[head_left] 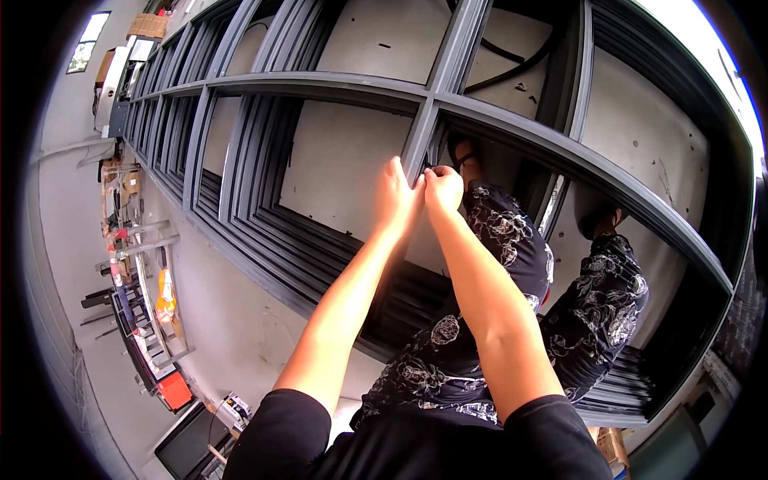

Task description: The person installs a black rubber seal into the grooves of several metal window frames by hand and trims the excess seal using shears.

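A stack of dark grey window frames (512, 120) lies before me, divided by crossing bars. My right hand (445, 189) is closed in a pinch beside one crossbar, just below where it meets the long middle bar. A small dark bit shows at its fingertips, too little to name. My left hand (397, 200) is on the other side of that crossbar, slightly blurred, its thumb and a raised finger apart. Its thumb comes close to the right fingertips; whether they touch cannot be made out.
My legs in dark patterned trousers (512, 232) stand inside the frame openings, hemmed in by bars. A dark curved strip (524, 74) lies on the floor in a far opening. Along the left stand a cluttered rack (132, 296), an orange bag (166, 296) and a red box (174, 390).
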{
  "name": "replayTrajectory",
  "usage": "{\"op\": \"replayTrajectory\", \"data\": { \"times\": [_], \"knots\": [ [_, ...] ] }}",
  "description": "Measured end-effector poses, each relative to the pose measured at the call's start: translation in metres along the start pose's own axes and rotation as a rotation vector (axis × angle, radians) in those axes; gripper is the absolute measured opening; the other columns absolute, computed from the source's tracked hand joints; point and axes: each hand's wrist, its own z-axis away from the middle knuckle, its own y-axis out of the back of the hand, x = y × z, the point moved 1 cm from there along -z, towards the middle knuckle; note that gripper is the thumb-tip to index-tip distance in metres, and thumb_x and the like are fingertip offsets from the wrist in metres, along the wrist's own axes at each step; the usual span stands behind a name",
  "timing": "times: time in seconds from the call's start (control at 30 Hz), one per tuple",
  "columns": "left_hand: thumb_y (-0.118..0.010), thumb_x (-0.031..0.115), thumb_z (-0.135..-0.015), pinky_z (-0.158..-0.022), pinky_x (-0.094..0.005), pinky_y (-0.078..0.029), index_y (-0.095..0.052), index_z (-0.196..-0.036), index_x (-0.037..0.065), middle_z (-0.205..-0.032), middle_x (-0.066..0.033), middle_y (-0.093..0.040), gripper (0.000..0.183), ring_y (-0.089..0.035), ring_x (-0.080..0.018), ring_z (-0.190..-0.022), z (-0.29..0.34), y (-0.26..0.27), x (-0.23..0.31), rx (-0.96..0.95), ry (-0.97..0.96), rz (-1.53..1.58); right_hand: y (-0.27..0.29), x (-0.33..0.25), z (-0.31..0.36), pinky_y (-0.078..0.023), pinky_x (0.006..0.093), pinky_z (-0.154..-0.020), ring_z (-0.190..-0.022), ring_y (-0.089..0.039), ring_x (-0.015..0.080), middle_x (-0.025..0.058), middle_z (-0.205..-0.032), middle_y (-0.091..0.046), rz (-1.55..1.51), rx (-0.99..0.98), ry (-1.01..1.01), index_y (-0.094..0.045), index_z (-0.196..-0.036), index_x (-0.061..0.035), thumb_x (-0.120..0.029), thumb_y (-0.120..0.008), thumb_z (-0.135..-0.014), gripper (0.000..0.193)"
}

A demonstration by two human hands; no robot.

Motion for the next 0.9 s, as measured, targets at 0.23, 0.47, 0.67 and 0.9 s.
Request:
{"op": "replayTrajectory", "data": {
  "times": [0.23,0.47,0.67,0.9],
  "knots": [
    [-0.066,0.016,-0.090,-0.095,-0.0456,-0.049,-0.044,-0.141,0.012,-0.133,-0.0215,-0.049,0.056,-0.055,-0.0392,-0.116,0.002,-0.001,-0.006,0.103,-0.240,0.121,0.001,-0.005,-0.003,-0.053,0.0425,-0.083,-0.091,-0.069,0.0353,0.0191,-0.092,-0.071,0.233,-0.055,0.090,-0.070,-0.096,-0.0019,-0.023,-0.066,-0.090,0.023],
    [-0.063,0.014,-0.092,-0.087,-0.0448,-0.053,-0.040,-0.147,0.024,-0.136,-0.0185,-0.046,0.060,-0.058,-0.0371,-0.113,0.003,-0.003,-0.006,-0.007,-0.198,0.092,0.000,0.000,-0.003,-0.053,0.0447,-0.082,-0.090,-0.068,0.0370,0.0203,-0.091,-0.070,0.307,-0.063,0.148,-0.068,-0.090,-0.0017,-0.022,-0.063,-0.090,0.021],
    [-0.062,0.013,-0.093,-0.086,-0.0452,-0.055,-0.042,-0.143,0.023,-0.137,-0.0184,-0.045,0.055,-0.059,-0.0374,-0.112,0.004,-0.006,-0.010,0.014,-0.222,-0.014,-0.007,0.005,0.004,-0.053,0.0447,-0.077,-0.085,-0.067,0.0386,0.0216,-0.085,-0.069,0.276,-0.009,0.227,-0.066,-0.090,-0.0012,-0.021,-0.062,-0.089,0.020],
    [-0.058,0.018,-0.096,-0.090,-0.0483,-0.053,-0.047,-0.138,0.019,-0.140,-0.0195,-0.045,0.043,-0.058,-0.0411,-0.114,0.009,0.001,0.005,-0.021,-0.165,0.030,-0.005,-0.003,0.020,-0.053,0.0430,-0.081,-0.089,-0.068,0.0369,0.0201,-0.093,-0.070,0.202,0.060,0.082,-0.064,-0.098,-0.0001,-0.018,-0.065,-0.087,0.021]
  ]
}}
